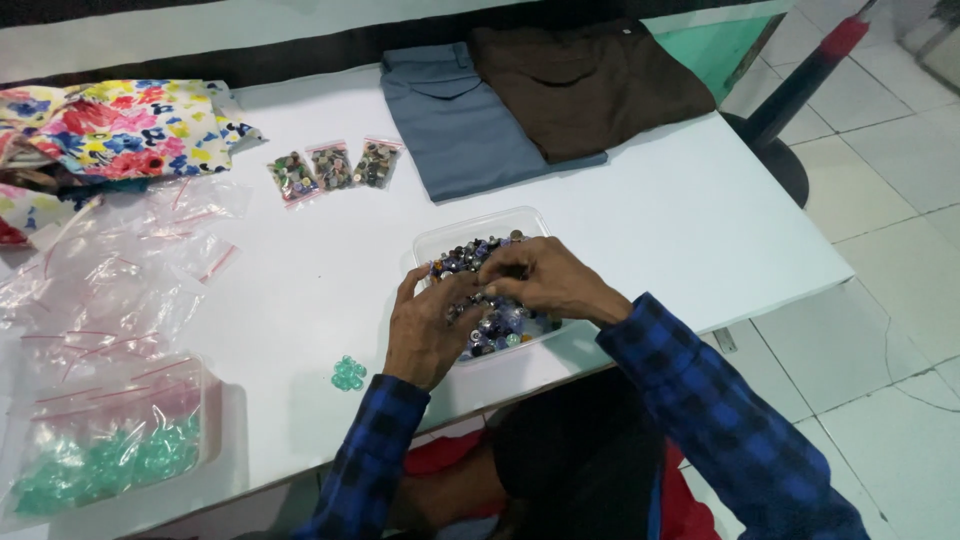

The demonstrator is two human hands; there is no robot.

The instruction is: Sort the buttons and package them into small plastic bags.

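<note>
Over the clear plastic tray (432,243) of mixed buttons (497,322) we go, seen from the head camera: both hands are down in it, at the near edge of the white table (680,210). Left hand (428,328) sits on the tray's near-left corner, fingers curled and dipped among the buttons; whether it pinches one, I cannot tell. Right hand (540,280) reaches across the tray's middle, fingertips drawn close together right on the pile, apparently pinching, though what sits between them is too small to make out. Just left of the tray, near the left wrist, a little heap of green buttons (348,373). Farther left, empty zip bags (120,280) and a box of green buttons (105,455). Beyond the tray, three filled small bags (333,168), grey trousers (465,120), brown trousers (585,85); far left, floral cloth (120,125).
</note>
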